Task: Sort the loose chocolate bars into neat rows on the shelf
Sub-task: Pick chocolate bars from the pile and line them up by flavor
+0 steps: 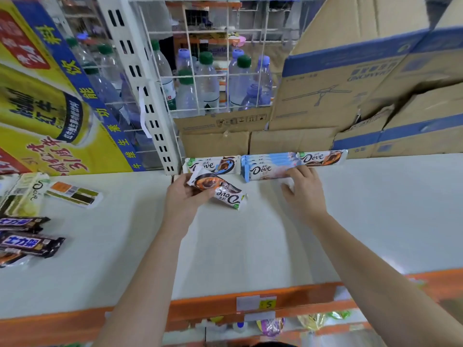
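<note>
My left hand (184, 194) grips a white Dove chocolate bar (220, 190), held slanted just above the white shelf (250, 241). Behind it another white Dove bar (213, 165) lies along the shelf's back edge. To its right sits a stack of light-blue Dove bars (268, 165), and my right hand (302, 190) rests its fingertips on the stack's right end, fingers spread. One more white Dove bar (322, 157) lies at the back, right of the stack.
At far left lie a pale green Dove bar (26, 194), a flat label-side-up bar (74, 194) and several dark Snickers bars (30, 242). Cardboard boxes (350, 96) stand behind the shelf; a wire rack of water bottles (208, 83) is behind them. An orange front rail (225, 306) carries price tags.
</note>
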